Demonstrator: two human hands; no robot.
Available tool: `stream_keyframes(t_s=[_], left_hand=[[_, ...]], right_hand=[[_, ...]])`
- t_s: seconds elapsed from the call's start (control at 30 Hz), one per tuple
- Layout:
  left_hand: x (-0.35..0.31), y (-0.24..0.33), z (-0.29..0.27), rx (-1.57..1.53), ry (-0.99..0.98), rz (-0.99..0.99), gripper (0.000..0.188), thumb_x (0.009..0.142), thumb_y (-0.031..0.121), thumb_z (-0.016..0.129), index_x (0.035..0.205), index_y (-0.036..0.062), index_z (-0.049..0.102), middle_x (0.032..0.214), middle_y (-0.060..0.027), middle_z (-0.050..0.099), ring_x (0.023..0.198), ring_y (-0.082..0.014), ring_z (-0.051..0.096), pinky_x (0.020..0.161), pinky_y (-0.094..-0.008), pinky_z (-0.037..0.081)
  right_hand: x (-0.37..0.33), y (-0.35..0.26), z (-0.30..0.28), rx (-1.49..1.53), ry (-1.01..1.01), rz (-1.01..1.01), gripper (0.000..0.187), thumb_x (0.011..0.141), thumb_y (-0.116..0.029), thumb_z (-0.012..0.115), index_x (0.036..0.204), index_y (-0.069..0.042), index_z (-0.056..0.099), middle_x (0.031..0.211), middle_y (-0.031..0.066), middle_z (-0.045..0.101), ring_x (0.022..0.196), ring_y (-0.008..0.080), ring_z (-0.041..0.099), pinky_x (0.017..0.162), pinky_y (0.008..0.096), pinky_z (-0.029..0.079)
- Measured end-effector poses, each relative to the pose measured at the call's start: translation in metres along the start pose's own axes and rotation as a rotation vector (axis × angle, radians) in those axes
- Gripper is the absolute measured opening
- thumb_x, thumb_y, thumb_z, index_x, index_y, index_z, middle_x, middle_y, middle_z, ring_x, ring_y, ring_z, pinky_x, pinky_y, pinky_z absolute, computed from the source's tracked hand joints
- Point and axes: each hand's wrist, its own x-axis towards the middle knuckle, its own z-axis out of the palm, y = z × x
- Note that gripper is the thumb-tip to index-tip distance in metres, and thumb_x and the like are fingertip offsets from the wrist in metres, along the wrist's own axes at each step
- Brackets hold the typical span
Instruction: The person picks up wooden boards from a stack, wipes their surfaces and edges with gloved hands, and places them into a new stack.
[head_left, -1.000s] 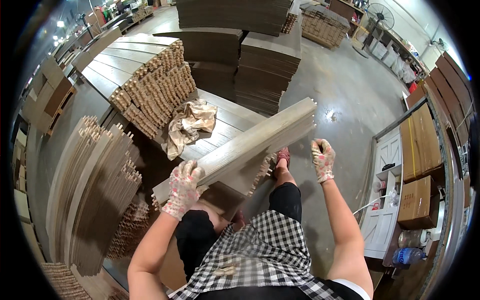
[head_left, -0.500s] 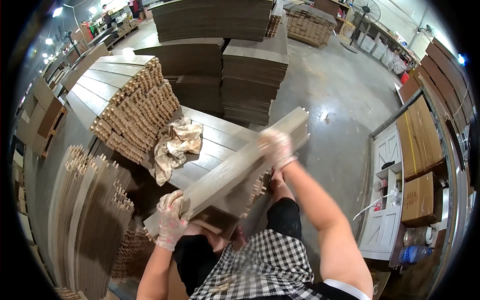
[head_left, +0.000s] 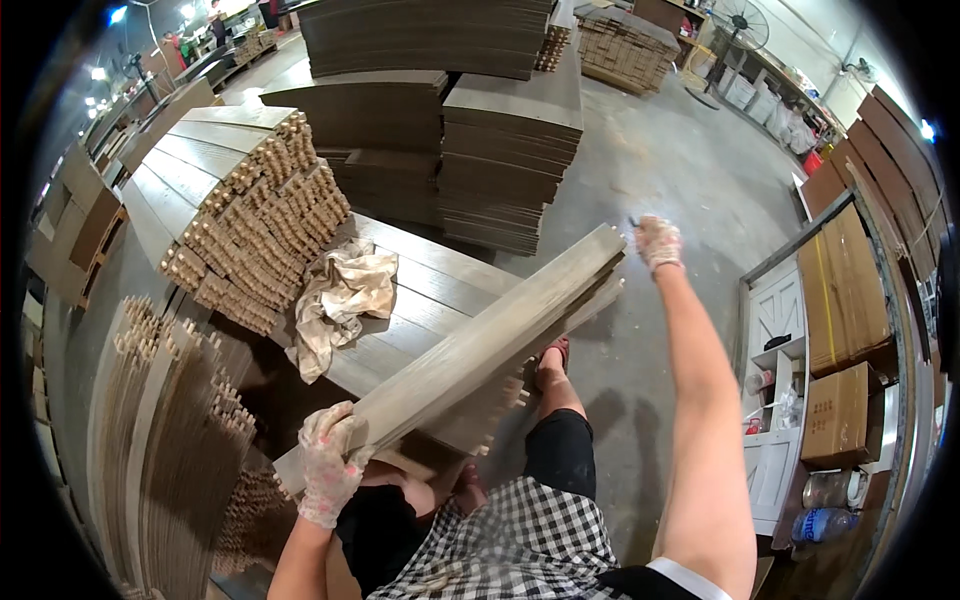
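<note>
Seen from above, a person's left hand (head_left: 332, 465), in a pale glove with pink dots, grasps the near left end of a layered set of long, narrow grey wood-grain boards (head_left: 470, 345). The boards slant from the person's left knee up toward the right, in front of the lap. The right hand (head_left: 660, 243), gloved the same way, is at the end of an outstretched arm just beyond the boards' far end, apart from them. Its fingers are curled closed, with a small dark object (head_left: 633, 221) poking out, too small to identify.

Behind the boards is a low, flat surface of grey planks (head_left: 440, 250), where a crumpled, stained cream cloth (head_left: 345, 295) lies. Beside the cloth rises a tall stack of grey boards with knobbly tan peg ends (head_left: 250, 225). At the person's left leans a thick row of upright brownish-grey boards (head_left: 165, 450). The person wears a black-and-white checked apron (head_left: 510, 540). To the right, brown cardboard boxes (head_left: 845, 290) sit next to a white cabinet (head_left: 775, 300).
</note>
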Motion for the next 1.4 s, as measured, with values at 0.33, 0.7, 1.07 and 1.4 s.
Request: stream_keyframes(t_s=[0.33, 0.7, 1.07, 1.4], left_hand=[[-0.01, -0.012, 0.001, 0.027, 0.037, -0.011, 0.036, 0.066, 0.017, 0.076, 0.097, 0.0085, 0.06, 0.12, -0.0092, 0.061, 0.112, -0.0326, 0.054, 0.095, -0.0445, 0.042], [-0.134, -0.045, -0.053, -0.266, 0.463, -0.475, 0.019, 0.083, -0.001, 0.062, 0.101, 0.0019, 0.056, 0.103, -0.0131, 0.056, 0.093, -0.0275, 0.057, 0.082, -0.037, 0.049], [-0.2, -0.064, -0.055, -0.964, 0.842, -0.77, 0.021, 0.093, -0.003, 0.049, 0.113, 0.0015, 0.052, 0.11, -0.0069, 0.056, 0.095, -0.0151, 0.061, 0.084, -0.0289, 0.053], [-0.21, -0.072, -0.068, -0.848, 1.052, -0.695, 0.028, 0.093, -0.002, 0.051, 0.12, 0.0034, 0.05, 0.117, -0.0046, 0.051, 0.106, -0.014, 0.053, 0.097, -0.0302, 0.045]], right_hand=[[-0.156, -0.187, -0.015, 0.266, 0.142, -0.408, 0.002, 0.074, -0.011, 0.059, 0.076, -0.01, 0.059, 0.077, 0.014, 0.061, 0.074, 0.0341, 0.064, 0.061, 0.0445, 0.052], [-0.235, -0.287, -0.045, 0.476, 0.085, -0.56, 0.01, 0.074, -0.01, 0.065, 0.077, -0.01, 0.056, 0.071, 0.0142, 0.058, 0.063, 0.0336, 0.061, 0.056, 0.0431, 0.051], [-0.392, -0.46, -0.069, 0.825, -0.203, -0.914, 0.018, 0.069, -0.005, 0.067, 0.082, -0.007, 0.054, 0.077, 0.0142, 0.059, 0.069, 0.0345, 0.061, 0.061, 0.0446, 0.05], [-0.454, -0.502, -0.093, 0.625, -0.215, -1.161, 0.012, 0.073, -0.013, 0.065, 0.081, -0.012, 0.057, 0.081, 0.0085, 0.06, 0.072, 0.0247, 0.065, 0.057, 0.0403, 0.05]])
